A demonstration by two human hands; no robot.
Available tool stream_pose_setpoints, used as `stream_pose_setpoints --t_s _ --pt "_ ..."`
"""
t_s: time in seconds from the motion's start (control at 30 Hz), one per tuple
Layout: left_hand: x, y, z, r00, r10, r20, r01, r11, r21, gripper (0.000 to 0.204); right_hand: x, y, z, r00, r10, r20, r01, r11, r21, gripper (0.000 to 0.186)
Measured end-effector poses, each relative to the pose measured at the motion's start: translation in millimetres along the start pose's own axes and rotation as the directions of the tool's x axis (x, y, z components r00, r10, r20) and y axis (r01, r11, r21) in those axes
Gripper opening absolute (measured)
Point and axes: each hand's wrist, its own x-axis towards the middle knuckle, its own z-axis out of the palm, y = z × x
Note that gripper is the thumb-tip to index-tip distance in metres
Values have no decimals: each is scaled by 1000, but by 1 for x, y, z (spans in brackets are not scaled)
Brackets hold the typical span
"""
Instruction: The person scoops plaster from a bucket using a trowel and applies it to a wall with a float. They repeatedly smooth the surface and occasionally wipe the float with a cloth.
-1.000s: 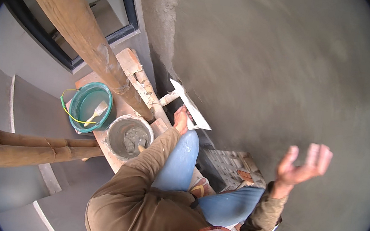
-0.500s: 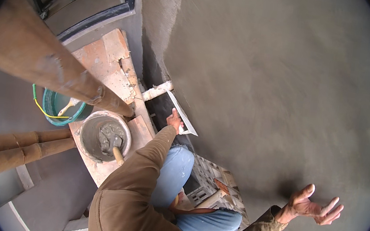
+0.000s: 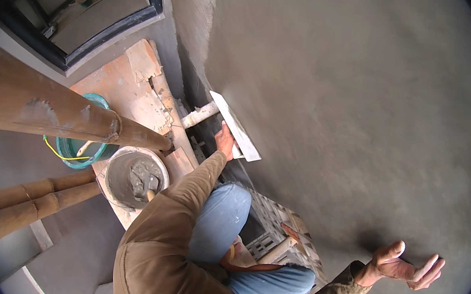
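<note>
Left hand [image 3: 224, 141]: grip clenched on the handle of a trowel [image 3: 237, 129], thumb pointing up. Trowel's pale flat plate sits at a slant, upper end to the L, lower end to the R, right by the L edge of the grey wall [image 3: 339, 101]; can't tell if its face actually touches.

Right hand [image 3: 399, 269]: well apart, lower R, in front of same wall. Grip released, nothing in it, thumb up, fingers part bent; dark shadow just beside it on the wall. Can't tell abt contact there.

Brown sleeve [image 3: 183, 193] runs down from left hand; jeans [image 3: 219, 215] w/ bent knee just below it. Pale latticework [image 3: 266, 211] btwn knee & wall, detail hard to make out.

L of the sleeve: grey bucket [image 3: 118, 171] w/ wet mortar [image 3: 138, 175] & a wood-handled tool [image 3: 151, 194] standing in it, on wooden boards [image 3: 110, 74]. Just beyond: green bucket [image 3: 63, 150], yellow handle, brush [image 3: 83, 149] inside, partly hidden by a thick bamboo pole [image 3: 49, 99]. Two thinner poles [image 3: 38, 200] lower L. Dark window frame [image 3: 111, 37] upper L.
</note>
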Motion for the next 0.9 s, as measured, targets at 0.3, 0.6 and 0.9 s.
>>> stream_pose_setpoints --t_s 0.3,0.6,0.9 --pt "-67 79 65 978 147 149 -161 983 87 45 1 1 -4 997 63 -37 -62 998 27 68" --pt "-177 105 119 856 361 369 -460 858 229 37 -2 -1 -8 994 109 -9 -108 994 26 69" --pt "-227 85 99 673 579 460 -702 696 151 23 2 -2 -7 993 101 -59 -101 995 5 68"
